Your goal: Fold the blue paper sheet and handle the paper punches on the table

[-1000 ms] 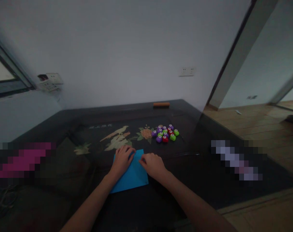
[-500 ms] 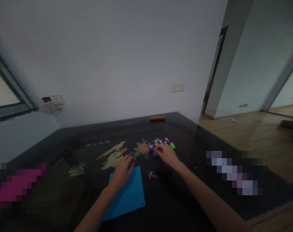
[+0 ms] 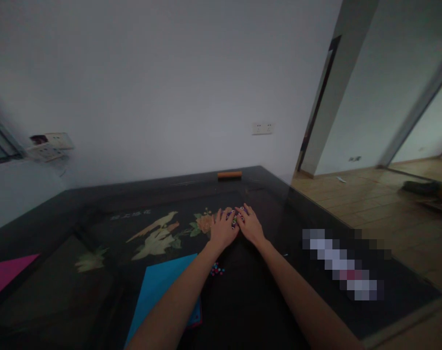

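- Both hands rest side by side over a cluster of small coloured punches (image 3: 236, 217) on the dark table (image 3: 53, 228), at about 12 o'clock from the person.
- The left hand (image 3: 222, 228) lies palm down with fingers spread; the right hand (image 3: 250, 226) lies just beside it, fingertips meeting over the cluster. Whether either grip has closed on a punch cannot be told: the hands hide nearly all of the pieces.
- The cluster shows only as a few purple and pale specks between the fingers, so its long axis and facing cannot be read.
- To handle such small pieces well, it seems wise to cup them lightly from both sides and keep the fingertips low against the table so none slide out.
- A blue paper sheet (image 3: 158, 287) lies at 7 o'clock under the left forearm, its long axis running from near left to far right.
- A small heap of coloured beads (image 3: 216, 269) sits between the arms; a pink sheet (image 3: 4, 274) lies at 9 o'clock; an orange bar (image 3: 229, 174) sits at the table's far edge.
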Motion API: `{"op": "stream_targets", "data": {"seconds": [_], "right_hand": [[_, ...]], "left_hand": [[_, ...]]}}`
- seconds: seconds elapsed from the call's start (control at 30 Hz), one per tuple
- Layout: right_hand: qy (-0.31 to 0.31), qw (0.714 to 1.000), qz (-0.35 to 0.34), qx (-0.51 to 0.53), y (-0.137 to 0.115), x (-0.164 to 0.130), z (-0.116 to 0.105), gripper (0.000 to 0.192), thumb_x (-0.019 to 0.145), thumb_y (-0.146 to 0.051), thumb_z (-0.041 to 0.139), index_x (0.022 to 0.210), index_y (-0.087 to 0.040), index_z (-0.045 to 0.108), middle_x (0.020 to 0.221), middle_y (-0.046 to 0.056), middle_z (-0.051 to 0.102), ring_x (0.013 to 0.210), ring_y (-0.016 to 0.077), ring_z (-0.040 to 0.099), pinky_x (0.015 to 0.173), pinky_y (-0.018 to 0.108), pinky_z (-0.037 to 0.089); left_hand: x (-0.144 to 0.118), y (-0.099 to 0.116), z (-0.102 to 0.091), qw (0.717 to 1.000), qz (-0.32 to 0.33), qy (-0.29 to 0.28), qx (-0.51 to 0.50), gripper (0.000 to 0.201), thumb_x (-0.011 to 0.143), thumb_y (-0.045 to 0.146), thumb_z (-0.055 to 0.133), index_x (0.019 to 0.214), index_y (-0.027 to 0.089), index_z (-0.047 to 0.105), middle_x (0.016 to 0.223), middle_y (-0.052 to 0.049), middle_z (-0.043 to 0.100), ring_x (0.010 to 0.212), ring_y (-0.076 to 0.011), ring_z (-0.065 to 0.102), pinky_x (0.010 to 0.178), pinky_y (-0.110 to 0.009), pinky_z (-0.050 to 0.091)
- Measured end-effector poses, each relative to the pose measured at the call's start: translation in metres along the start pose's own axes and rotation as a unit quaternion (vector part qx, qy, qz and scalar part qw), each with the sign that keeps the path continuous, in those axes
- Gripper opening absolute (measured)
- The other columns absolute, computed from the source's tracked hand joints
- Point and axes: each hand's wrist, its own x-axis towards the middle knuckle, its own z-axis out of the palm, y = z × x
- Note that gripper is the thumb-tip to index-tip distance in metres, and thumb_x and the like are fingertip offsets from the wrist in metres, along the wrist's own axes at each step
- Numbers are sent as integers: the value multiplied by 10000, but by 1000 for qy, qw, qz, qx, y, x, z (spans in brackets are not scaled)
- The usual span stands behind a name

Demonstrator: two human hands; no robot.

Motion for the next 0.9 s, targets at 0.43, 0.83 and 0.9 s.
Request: {"op": "stream_targets", "data": {"seconds": [0.43,0.83,0.9], "right_hand": [[-53,997,-58,21,-23,13,28,451,897,-247,379,1308,-80,453,1361,181,424,1270,229,381,1063,350,276],[-78,990,-113,42,-98,13,69,465,912,-289,386,1312,-57,438,1394,218,375,1311,261,326,1060,382,267],[-81,989,-115,43,-110,12,75,454,914,-299,388,1307,-78,450,1399,210,376,1305,266,337,1056,403,269]], "left_hand": [[1,-45,-3,999,26,-33,23,488,866,338,423,1345,251,417,1438,-47,413,1282,-263,383,1060,-437,277],[-31,-126,-44,998,28,-50,28,493,861,295,436,1351,245,407,1438,-47,413,1277,-216,408,1060,-386,297],[-36,-139,-49,998,26,-52,27,501,852,283,442,1350,242,410,1435,-51,417,1277,-213,411,1063,-382,295]]}}
